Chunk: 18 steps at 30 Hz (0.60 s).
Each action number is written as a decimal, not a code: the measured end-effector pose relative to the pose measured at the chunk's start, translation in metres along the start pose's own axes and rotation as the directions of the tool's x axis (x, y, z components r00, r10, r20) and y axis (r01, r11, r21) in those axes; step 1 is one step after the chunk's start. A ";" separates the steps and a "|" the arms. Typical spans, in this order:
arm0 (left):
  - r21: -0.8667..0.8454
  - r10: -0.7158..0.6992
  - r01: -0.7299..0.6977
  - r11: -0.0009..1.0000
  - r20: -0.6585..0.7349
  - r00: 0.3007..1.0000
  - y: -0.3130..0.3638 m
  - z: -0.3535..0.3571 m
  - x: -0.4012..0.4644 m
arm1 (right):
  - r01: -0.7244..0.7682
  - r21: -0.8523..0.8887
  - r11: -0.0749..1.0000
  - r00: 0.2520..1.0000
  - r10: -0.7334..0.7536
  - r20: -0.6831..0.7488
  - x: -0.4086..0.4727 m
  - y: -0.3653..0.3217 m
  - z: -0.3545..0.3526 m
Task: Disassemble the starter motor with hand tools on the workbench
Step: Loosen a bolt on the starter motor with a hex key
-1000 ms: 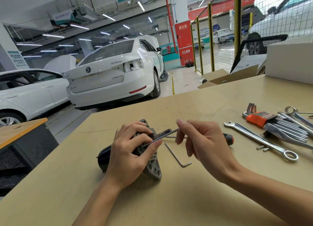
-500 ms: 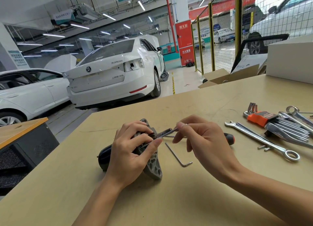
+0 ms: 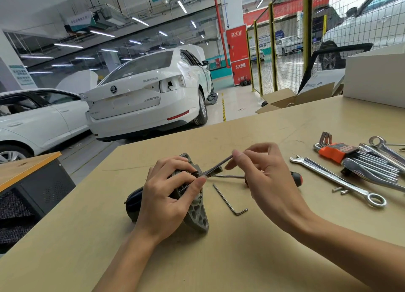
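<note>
Head view: left hand (image 3: 166, 195) grips starter motor (image 3: 197, 213); right hand (image 3: 265, 177) pinches rod (image 3: 215, 165).

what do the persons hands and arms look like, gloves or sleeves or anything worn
Both are bare. The left hand and right hand wear no gloves, and no rings, watch or bands show. Both forearms are uncovered as far as the frame's lower edge, with no sleeve in view. The fingernails are short and unpainted.

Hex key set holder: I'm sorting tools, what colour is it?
Orange, the hex key set holder; the head view shows it.
</note>
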State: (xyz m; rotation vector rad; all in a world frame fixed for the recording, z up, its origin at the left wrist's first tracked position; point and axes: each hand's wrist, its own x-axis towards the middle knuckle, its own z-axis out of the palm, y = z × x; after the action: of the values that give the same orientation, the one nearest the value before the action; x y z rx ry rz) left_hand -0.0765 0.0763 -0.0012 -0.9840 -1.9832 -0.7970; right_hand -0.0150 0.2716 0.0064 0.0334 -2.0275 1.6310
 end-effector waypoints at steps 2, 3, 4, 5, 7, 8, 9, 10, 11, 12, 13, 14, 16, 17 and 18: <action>-0.001 0.001 -0.001 1.000 -0.001 1.000 0.000 0.000 0.000 | -0.015 0.027 1.000 1.000 0.015 -0.004 0.000 -0.001 0.000; -0.002 0.001 -0.001 1.000 -0.002 1.000 0.001 0.000 0.000 | -0.029 0.039 0.999 1.000 0.029 -0.001 0.001 -0.001 0.000; -0.003 0.001 -0.001 1.000 -0.002 1.000 0.001 0.000 0.000 | -0.046 0.050 0.998 0.999 0.046 0.002 0.002 0.000 -0.001; -0.004 0.002 -0.002 1.000 -0.003 1.000 0.001 0.000 0.000 | -0.061 0.065 0.996 0.998 0.061 0.007 0.003 0.001 -0.001; -0.007 0.003 -0.003 1.000 0.000 1.000 0.001 -0.001 0.000 | -0.091 0.119 0.989 0.996 0.088 0.034 0.006 0.003 0.000; -0.008 0.004 -0.004 1.000 0.002 1.000 0.001 -0.001 0.000 | -0.111 0.145 0.983 0.993 0.104 0.053 0.007 0.004 0.001; -0.011 0.003 -0.003 1.000 0.005 1.000 0.000 -0.002 0.000 | -0.131 0.160 0.978 0.990 0.121 0.069 0.007 0.005 0.001; -0.014 -0.001 0.001 1.000 0.008 1.000 0.001 -0.002 -0.001 | -0.148 0.167 0.975 0.987 0.136 0.082 0.008 0.006 0.001; -0.016 -0.006 0.007 1.000 0.011 1.000 0.001 -0.002 -0.001 | -0.158 0.171 0.973 0.985 0.143 0.094 0.008 0.007 0.002; -0.017 -0.011 0.011 1.000 0.013 1.000 0.001 -0.002 -0.001 | -0.158 0.177 0.972 0.984 0.141 0.105 0.008 0.007 0.002; -0.017 -0.013 0.013 1.000 0.014 1.000 0.002 -0.002 -0.001 | -0.148 0.183 0.972 0.985 0.129 0.111 0.008 0.007 0.002; -0.016 -0.011 0.011 1.000 0.013 1.000 0.002 -0.002 -0.001 | -0.128 0.187 0.974 0.988 0.108 0.115 0.007 0.007 0.002; -0.016 -0.005 0.005 1.000 0.009 1.000 0.003 -0.002 -0.001 | -0.070 0.187 0.980 0.991 0.047 0.125 0.006 0.006 0.002; -0.016 -0.002 0.002 1.000 0.007 1.000 0.003 -0.002 -0.001 | -0.037 0.184 0.982 0.992 0.014 0.127 0.004 0.005 0.002; -0.016 -0.001 0.001 1.000 0.007 1.000 0.003 -0.003 -0.001 | -0.007 0.182 0.983 0.992 -0.016 0.128 0.004 0.005 0.003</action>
State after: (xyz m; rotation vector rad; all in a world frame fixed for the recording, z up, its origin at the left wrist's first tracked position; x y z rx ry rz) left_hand -0.0724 0.0757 0.0000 -0.9966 -1.9859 -0.8116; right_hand -0.0208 0.2717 0.0029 0.2143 -1.9616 1.8500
